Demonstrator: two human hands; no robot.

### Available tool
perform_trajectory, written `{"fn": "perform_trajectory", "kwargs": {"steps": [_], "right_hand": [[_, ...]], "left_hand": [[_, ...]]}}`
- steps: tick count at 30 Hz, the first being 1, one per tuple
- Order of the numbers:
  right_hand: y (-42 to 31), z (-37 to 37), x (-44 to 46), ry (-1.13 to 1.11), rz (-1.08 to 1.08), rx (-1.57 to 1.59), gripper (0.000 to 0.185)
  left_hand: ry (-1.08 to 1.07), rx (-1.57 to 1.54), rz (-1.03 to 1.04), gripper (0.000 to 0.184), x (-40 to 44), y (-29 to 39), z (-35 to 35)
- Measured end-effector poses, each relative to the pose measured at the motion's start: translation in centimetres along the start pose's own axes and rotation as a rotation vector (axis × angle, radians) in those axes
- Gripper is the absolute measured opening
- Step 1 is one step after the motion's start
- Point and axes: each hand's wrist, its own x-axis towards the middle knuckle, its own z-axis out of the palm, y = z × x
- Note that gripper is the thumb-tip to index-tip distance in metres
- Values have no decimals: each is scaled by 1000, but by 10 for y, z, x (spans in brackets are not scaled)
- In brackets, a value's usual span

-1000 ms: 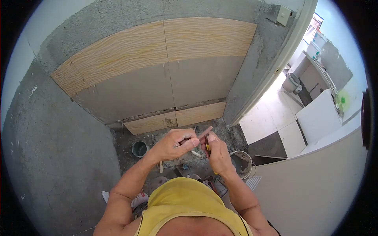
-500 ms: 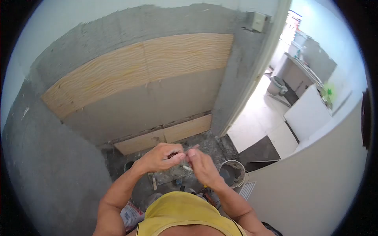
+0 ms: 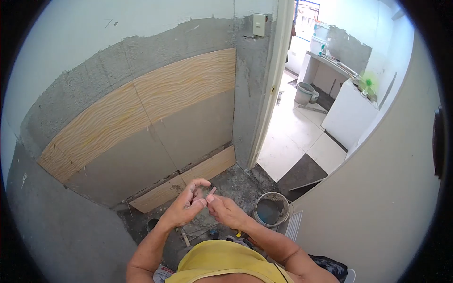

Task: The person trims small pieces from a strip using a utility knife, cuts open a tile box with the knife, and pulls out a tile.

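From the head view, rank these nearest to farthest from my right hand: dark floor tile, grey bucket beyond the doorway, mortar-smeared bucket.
From the right hand:
1. Mortar-smeared bucket, just to its right
2. Dark floor tile, ahead-right, past the doorway
3. Grey bucket, deeper in the next room

A small pinkish stick [image 3: 213,190] is held in the fingertips of the right hand [image 3: 227,211]. The left hand [image 3: 185,206] is held close by, its thumb and pointing finger spread apart. A yellow top [image 3: 224,262] is worn. Near the right hand, a big bucket [image 3: 272,225] is seen on the dirty grey floor [image 3: 234,181], with grey wet stuff in it. Two rows of tan tiles are set on the wall — the upper row [image 3: 175,87] with wavy lines, the lower row [image 3: 217,162] near the floor — and grey tiles [image 3: 191,123] are seen between them. A light switch [image 3: 259,25] is fixed beside the door frame [image 3: 274,70]. Past it, a smaller bucket [image 3: 303,95] is seen on white floor tiles [image 3: 286,137].
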Motion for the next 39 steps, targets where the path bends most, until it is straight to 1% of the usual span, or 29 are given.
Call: {"fn": "perform_trajectory", "kwargs": {"steps": [1, 2, 3, 5, 6, 8, 9, 11, 12, 14, 15, 16, 17, 19, 21, 23, 24, 26, 28, 29, 30, 32, 33, 34, 35, 36, 37, 38, 39], "right_hand": [[-1, -1, -3, -39, 41, 79, 48], [-2, -3, -6, -30, 36, 79, 48], [-3, -3, -7, -34, 55, 85, 48], [-1, -3, -12, -34, 76, 92, 47], [-1, -2, -14, -32, 68, 77, 47], [-1, -3, -16, -21, 58, 57, 47], [-2, -3, -17, -25, 37, 52, 48], [0, -5, -19, -20, 19, 44, 48], [4, -6, -19, -37, 42, 58, 48], [4, -8, -21, -52, 66, 77, 49], [-1, -11, -24, -115, 123, 110, 49], [-3, -13, -26, -179, 178, 144, 51], [-1, -14, -27, -176, 176, 149, 51], [6, -15, -29, -294, 252, 273, 51], [3, -11, -31, -328, 280, 329, 51], [-2, -5, -36, -366, 311, 389, 50], [-6, -3, -39, -399, 346, 445, 49], [-6, 1, -42, -427, 380, 509, 48], [-4, 5, -45, -542, 505, 638, 47], [-6, 5, -47, -601, 536, 632, 47], [-9, 6, -49, -585, 523, 643, 47], [-20, 12, -55, -664, 611, 652, 47], [-28, 9, -57, -745, 558, 587, 46], [-35, 1, -60, -704, 563, 586, 44], [-45, -15, -63, -668, 572, 578, 42], [-61, -50, -65, -675, 570, 566, 42], [-87, -103, -66, -692, 120, 663, 42], [-108, -148, -68, -687, -341, 754, 43], [-122, -161, -73, -658, -769, 843, 44]], "left_hand": [[-46, 7, -28, 36, 0, 2, 1], [-92, 14, -54, 44, 1, 3, 3], [-100, 16, -49, 44, 1, 2, 5], [-147, 6, -107, 50, -1, 0, 11], [-151, 6, -104, 50, 0, 5, 11], [-216, -28, -271, 51, 0, 18, 11], [-223, -31, -267, 51, 0, 20, 12], [-258, -100, -350, 48, 0, 20, 13], [-266, -102, -348, 48, 0, 16, 13], [-279, -72, -373, 42, -3, 2, 13], [-284, -70, -375, 42, -5, -7, 15], [-258, -20, -220, 39, -9, -18, 17], [-233, 30, -65, 37, -11, -23, 18], [-227, 72, -60, 36, -19, -14, 18], [-218, 114, -57, 36, -26, -4, 17], [-160, 260, -23, 29, -33, 1, 14], [-163, 263, -31, 29, -36, 3, 11], [-239, 327, -121, 25, -41, 7, 3], [-260, 305, -105, 24, -49, 6, 0], [-274, 281, -85, 23, -54, 5, 0], [-295, 287, -81, 23, -58, 6, -2], [-300, 310, -49, 22, -69, 12, -4], [-291, 295, -45, 22, -74, 19, -5], [-300, 299, -51, 22, -80, 17, -9], [-339, 430, -51, 22, -90, 12, -17], [-367, 563, -40, 22, -102, 2, -27], [-232, 449, -154, 23, -136, -41, -43], [-181, 454, -371, 21, -143, -32, -46], [-76, 327, -282, 19, -132, -38, -45]]}}
